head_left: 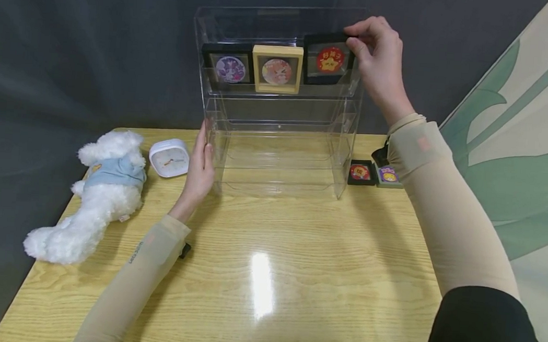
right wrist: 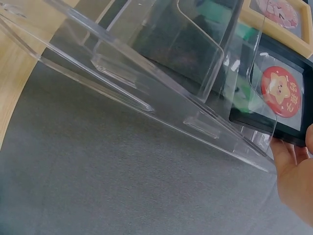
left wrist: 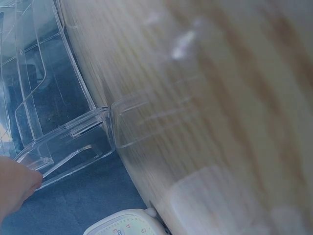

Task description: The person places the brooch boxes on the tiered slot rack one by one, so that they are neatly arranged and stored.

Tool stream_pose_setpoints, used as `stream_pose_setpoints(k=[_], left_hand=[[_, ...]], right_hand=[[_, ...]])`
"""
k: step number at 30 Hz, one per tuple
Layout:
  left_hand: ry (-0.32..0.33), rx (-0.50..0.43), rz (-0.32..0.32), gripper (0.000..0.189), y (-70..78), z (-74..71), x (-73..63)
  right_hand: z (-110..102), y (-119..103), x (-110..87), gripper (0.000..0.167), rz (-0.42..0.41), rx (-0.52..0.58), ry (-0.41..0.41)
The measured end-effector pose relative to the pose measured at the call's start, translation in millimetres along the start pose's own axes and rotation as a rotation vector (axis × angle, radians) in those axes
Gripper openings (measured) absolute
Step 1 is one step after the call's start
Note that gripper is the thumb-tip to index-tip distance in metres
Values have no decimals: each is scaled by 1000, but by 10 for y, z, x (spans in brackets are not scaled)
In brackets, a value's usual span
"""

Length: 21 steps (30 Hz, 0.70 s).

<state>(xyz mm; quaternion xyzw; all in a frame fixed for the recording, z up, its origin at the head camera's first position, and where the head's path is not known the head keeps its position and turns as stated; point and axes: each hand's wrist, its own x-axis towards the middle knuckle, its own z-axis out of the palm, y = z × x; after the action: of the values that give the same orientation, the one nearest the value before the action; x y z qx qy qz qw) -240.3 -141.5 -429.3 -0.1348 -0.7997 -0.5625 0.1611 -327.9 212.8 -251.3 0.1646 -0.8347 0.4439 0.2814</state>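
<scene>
The near half of the pale wooden bench (head_left: 267,275) is bare grain with a bright glare patch, leaving open room between the two sleeved forearms up to the front edge. On the left side, close to the bench's edge, lies one white plush dog in a pale blue shirt (head_left: 95,196), and just beyond it one small white square clock (head_left: 169,157) rests near the left hand. The left hand (head_left: 200,169) lies with straight fingers pressed flat against the left wall of the clear acrylic tiered display stand (head_left: 279,155), which stands at the back middle of the bench, near its far edge. On the right, just beside the stand's foot, two small framed badges (head_left: 371,174) lie flat, one black with a red round picture, one greenish with a purple one. The stand has stepped transparent shelves; the lower tiers hold nothing. On the top tier stand three frames: a black one with a purple picture (head_left: 230,67), a cream one (head_left: 277,69), and the black square frame with a red star badge (head_left: 329,60), rightmost. The right hand (head_left: 380,57) pinches that frame's upper right corner between thumb and fingertips, against the stand's right wall.
</scene>
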Motion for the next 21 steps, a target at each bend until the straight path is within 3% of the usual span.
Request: stream_pose_setpoints(k=[13,21], left_hand=[[4,7,1,56,64,4,-46],[0,17,-7,56,75,9,-55]], right_hand=[[-5,-36,-110,24,-81,-148,-34],[9,-49,-148,23,-113,-170,-54]])
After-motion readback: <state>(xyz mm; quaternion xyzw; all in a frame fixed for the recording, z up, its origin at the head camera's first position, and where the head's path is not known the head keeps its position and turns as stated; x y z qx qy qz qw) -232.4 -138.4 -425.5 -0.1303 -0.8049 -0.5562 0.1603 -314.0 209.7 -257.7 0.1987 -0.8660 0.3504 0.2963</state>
